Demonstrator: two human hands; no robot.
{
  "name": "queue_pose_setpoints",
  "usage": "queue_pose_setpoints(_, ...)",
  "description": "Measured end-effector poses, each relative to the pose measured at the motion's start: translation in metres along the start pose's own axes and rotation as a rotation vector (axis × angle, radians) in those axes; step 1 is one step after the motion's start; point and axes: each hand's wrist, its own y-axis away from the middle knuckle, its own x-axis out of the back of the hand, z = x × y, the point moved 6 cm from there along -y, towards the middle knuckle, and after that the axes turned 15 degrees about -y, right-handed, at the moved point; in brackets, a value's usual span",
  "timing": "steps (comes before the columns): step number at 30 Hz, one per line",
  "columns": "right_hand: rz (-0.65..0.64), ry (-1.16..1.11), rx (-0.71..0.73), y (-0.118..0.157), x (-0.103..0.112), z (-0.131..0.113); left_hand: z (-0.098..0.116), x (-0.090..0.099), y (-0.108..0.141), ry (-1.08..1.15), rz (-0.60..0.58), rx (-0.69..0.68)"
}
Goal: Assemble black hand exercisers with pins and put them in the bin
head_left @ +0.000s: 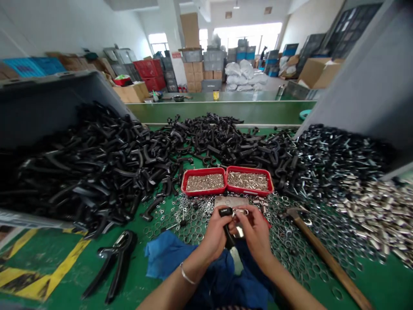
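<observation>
My left hand [213,234] is closed around a black plastic handle [225,212], whose rounded end points up and whose shaft runs down below the fingers. Close beside it, my right hand [258,234] pinches a small silver coil-like part [241,212] against the handle's end. Whether the two parts are joined is hidden by the fingers. Behind both hands lies a flat metal plate [231,201]. Under my wrists is a blue cloth [171,254].
Two red trays [184,189] of tiny metal pins stand ahead. Black handles [125,159] heap up left and behind. Rings [284,241], a hammer [322,252] and silver cylinders [377,211] lie right. A black clamp-like tool [114,262] rests front left.
</observation>
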Motion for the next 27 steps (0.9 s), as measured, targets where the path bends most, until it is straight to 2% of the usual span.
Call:
queue_pose_setpoints(5,-0.066,-0.045,-0.076,-0.012,0.004,0.002,0.004,0.006,0.000,-0.105,0.045,-0.051)
queue_pose_setpoints(9,-0.103,0.042,-0.057,-0.020,0.010,-0.001,-0.004,0.021,-0.006,-0.254,0.121,-0.046)
queue_pose_setpoints(12,-0.130,0.001,-0.100,-0.020,0.009,0.003,-0.011,0.027,-0.008,-0.326,0.146,-0.033)
queue_pose_setpoints(16,-0.107,-0.052,-0.119,-0.012,0.004,0.012,-0.018,0.026,-0.010,-0.304,0.153,-0.031)
queue_pose_setpoints(19,-0.056,0.032,-0.067,-0.009,0.003,0.016,-0.022,0.022,-0.009,-0.238,0.134,-0.038)
queue_pose_setpoints(20,-0.043,0.063,-0.048,-0.010,0.004,0.017,-0.022,0.020,-0.007,-0.239,0.095,-0.029)
queue_pose_setpoints(22,-0.067,0.061,-0.067,-0.014,0.005,0.019,-0.021,0.011,-0.002,-0.300,-0.071,0.016)
queue_pose_setpoints(25,-0.187,-0.088,-0.224,-0.018,0.003,0.022,-0.012,-0.003,0.013,-0.404,-0.407,0.099)
queue_pose_setpoints(27,-0.254,-0.185,-0.335,-0.017,0.002,0.021,-0.003,-0.009,0.023,-0.350,-0.540,0.142)
